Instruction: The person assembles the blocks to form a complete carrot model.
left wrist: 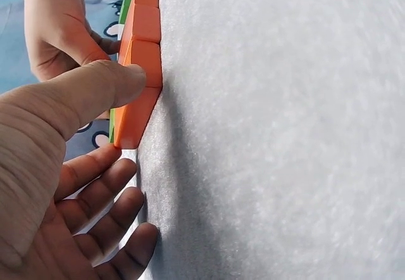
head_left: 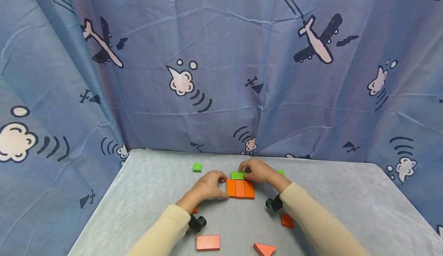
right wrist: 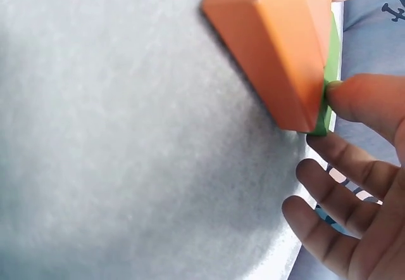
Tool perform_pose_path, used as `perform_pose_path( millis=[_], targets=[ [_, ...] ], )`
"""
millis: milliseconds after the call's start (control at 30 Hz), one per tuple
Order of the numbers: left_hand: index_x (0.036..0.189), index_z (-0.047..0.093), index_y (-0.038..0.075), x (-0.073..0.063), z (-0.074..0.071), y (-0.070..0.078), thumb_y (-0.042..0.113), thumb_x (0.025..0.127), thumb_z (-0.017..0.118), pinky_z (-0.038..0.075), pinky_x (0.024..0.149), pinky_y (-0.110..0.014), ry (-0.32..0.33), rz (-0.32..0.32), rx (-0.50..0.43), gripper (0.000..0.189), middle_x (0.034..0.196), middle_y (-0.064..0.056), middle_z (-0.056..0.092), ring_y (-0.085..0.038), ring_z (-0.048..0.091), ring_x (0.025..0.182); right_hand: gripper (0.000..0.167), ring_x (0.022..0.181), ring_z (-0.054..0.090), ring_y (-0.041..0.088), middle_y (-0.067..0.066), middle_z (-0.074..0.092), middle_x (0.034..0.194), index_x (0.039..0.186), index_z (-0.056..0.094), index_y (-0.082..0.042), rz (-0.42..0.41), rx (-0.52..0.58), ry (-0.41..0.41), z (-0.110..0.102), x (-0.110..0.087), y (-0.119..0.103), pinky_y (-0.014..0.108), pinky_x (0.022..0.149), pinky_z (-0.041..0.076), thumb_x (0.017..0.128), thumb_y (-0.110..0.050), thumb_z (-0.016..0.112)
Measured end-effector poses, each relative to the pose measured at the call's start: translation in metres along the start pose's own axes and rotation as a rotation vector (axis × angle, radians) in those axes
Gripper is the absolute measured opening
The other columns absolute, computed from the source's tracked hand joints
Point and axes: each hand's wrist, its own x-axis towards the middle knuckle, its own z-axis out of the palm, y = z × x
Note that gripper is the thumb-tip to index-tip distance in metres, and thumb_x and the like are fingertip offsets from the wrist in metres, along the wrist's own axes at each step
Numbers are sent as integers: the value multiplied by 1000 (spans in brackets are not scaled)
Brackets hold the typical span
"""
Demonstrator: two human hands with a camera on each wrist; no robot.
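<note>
Three orange rectangular blocks lie side by side on the table: a left orange block (head_left: 230,188), a middle one (head_left: 240,189) and a right one (head_left: 249,189). Along their far ends runs a green block (head_left: 237,176), laid crosswise. My left hand (head_left: 209,186) holds the left orange block, thumb at its near end and index finger at its far end; the other fingers are spread apart in the left wrist view. With thumb and index finger, my right hand (head_left: 258,171) pinches the right end of the green block, which touches or nearly touches the orange row.
A small green block (head_left: 197,167) lies at the far left. Another green piece (head_left: 280,172) shows behind my right wrist. Nearer are a pinkish rectangular block (head_left: 208,243), a triangular block (head_left: 264,249) and a red-orange block (head_left: 287,220). A patterned curtain (head_left: 221,75) hangs behind the table.
</note>
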Motion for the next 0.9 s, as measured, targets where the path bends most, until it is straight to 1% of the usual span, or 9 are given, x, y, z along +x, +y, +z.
perform_pose_path(
  millis=[133,300,600,767,900],
  targets=[
    [112,66,14,0,0,0,31,68,85,48,91,-34,-5,-10,2,51,105,2,63,-14,58,99,21,80,58,13,1,68,90,100,71,-18,-9,-20,-1,-1,-1,-1,31,71,51,83,-6,68],
    [113,66,15,-1,-1,1,32,68,84,48,91,-34,-13,-23,8,52,106,2,63,-15,58,100,21,80,57,14,1,67,90,99,72,-19,2,-33,-8,-3,-1,-1,30,70,50,83,-6,68],
    [113,66,12,-2,0,0,31,68,85,48,92,-36,-4,-5,16,53,107,-1,64,-17,59,102,22,82,56,14,1,67,92,101,72,-19,-3,-39,-5,-2,-3,-2,31,71,50,84,-5,68],
    [113,66,12,-1,1,0,31,67,85,48,92,-35,3,7,24,53,106,-1,64,-16,59,101,22,81,56,14,2,67,92,101,72,-18,-5,-39,0,-2,-3,-2,31,71,50,84,-4,68],
    [113,66,13,0,1,-1,31,68,84,48,92,-35,4,11,27,53,107,-1,64,-16,59,101,22,82,57,14,2,67,93,102,71,-18,2,-54,7,-1,-3,-3,33,74,51,84,-6,69]
  ],
)
